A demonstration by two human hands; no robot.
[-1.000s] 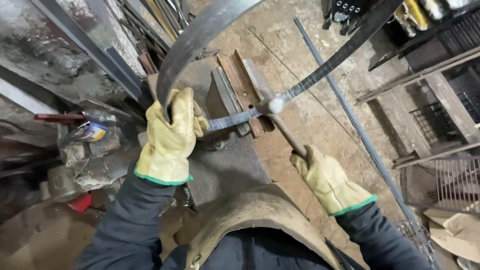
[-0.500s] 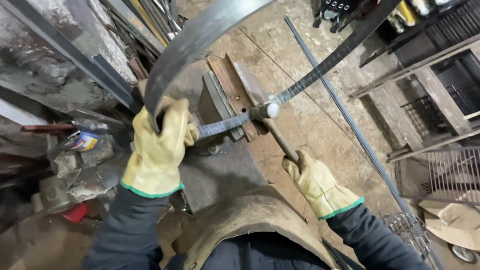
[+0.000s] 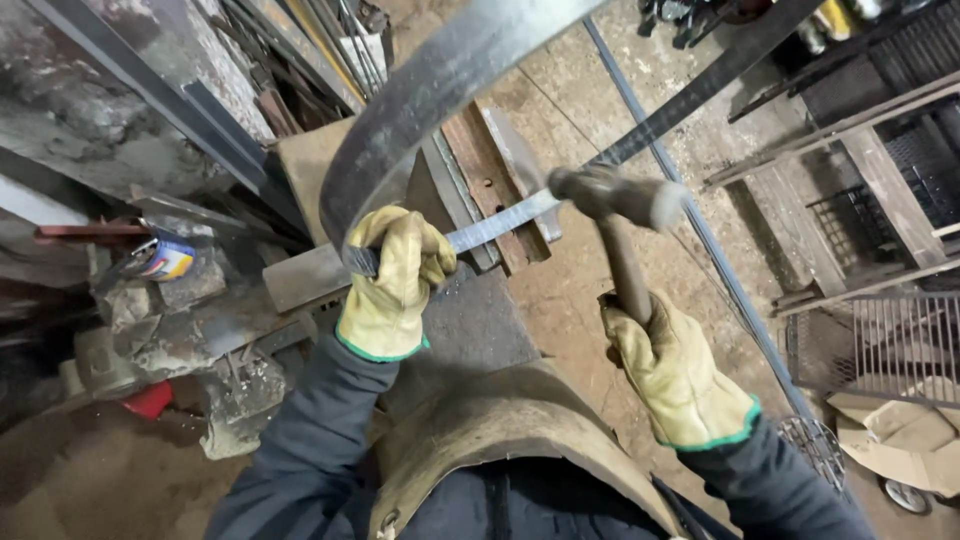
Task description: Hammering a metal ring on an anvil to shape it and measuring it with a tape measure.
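The left hand (image 3: 393, 280), in a yellow leather glove with a green cuff, is closed tight around the long curved flat steel strip (image 3: 440, 90), gripping it where it bends down onto the dark steel anvil (image 3: 470, 320). From that grip the strip runs toward two o'clock across the anvil's face. The right hand (image 3: 675, 375), gloved alike, is wrapped fully round the wooden handle of the blurred steel-headed hammer (image 3: 615, 200), whose head hovers just above the strip. A thin straight steel rod (image 3: 700, 230) lies on the concrete floor (image 3: 570, 300) at three o'clock.
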